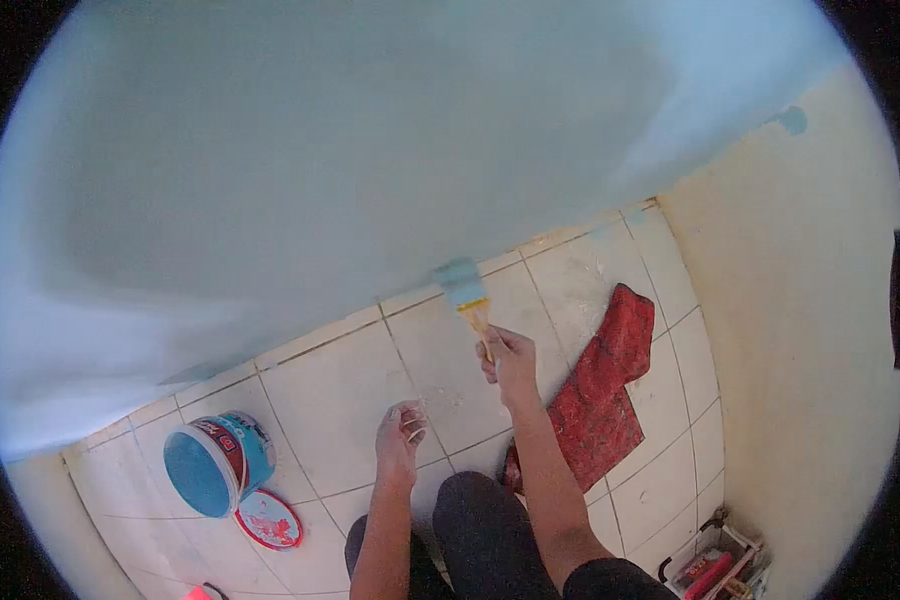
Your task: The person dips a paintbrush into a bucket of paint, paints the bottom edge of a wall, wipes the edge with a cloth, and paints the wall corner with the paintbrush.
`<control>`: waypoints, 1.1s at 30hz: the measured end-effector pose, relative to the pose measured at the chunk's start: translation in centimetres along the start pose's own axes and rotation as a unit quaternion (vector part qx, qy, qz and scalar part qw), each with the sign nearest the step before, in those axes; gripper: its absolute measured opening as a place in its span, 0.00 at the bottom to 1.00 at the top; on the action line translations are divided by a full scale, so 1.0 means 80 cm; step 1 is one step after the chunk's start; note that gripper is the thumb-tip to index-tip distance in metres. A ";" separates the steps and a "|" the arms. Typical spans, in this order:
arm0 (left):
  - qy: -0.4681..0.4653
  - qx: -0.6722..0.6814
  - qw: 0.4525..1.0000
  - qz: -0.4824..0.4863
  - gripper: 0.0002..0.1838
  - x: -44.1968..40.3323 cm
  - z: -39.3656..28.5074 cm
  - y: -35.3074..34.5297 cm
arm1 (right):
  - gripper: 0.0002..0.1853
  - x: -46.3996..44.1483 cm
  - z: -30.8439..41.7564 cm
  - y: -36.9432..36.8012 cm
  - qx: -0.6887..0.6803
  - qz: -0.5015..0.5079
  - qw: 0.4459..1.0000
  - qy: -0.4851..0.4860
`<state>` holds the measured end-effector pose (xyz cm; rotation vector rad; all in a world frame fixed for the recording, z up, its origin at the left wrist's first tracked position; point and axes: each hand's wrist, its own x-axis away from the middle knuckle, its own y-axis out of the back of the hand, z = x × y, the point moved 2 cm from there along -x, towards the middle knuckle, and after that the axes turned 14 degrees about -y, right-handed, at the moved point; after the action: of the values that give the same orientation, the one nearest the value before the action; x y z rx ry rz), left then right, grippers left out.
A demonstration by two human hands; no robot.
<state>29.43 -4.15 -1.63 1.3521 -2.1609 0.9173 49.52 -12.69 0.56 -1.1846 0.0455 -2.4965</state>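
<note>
My right hand (510, 362) is closed around the wooden handle of a paintbrush (476, 312). The brush's blue-coated bristles meet the lower edge of a light blue painted wall (370, 150), just above the floor. Lower and to the left, my left hand (400, 436) has its fingers curled. A faint, see-through shape (442, 400) shows beside those fingertips; I cannot make out what it is or whether the hand grips it.
A paint bucket (251, 447) stands on the tiled floor (340, 370) at left, beside its red-rimmed lid (269, 521). Right of my arm lies a crumpled red cloth (600, 390). A cream wall (800, 300) bounds the right, with a clear box (715, 570) of items below.
</note>
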 end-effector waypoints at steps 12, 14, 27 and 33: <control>0.016 -0.019 1.000 0.008 0.14 0.001 0.004 0.001 | 0.13 -0.065 -0.020 -0.027 0.141 -0.045 0.989 0.027; 0.012 -0.006 1.000 0.006 0.14 0.000 0.005 0.004 | 0.13 -0.039 -0.004 -0.033 0.086 -0.013 0.996 0.013; -0.019 -0.030 0.999 0.029 0.12 0.017 -0.028 -0.016 | 0.15 -0.043 -0.037 -0.052 0.126 -0.029 0.992 -0.009; -0.042 -0.025 0.998 0.043 0.13 0.016 -0.035 -0.011 | 0.13 0.004 -0.024 -0.067 0.045 0.034 0.998 0.010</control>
<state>29.66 -3.19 1.41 1.3050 -2.3065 0.8460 46.17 -8.11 0.57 -1.1046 -0.0206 -2.4252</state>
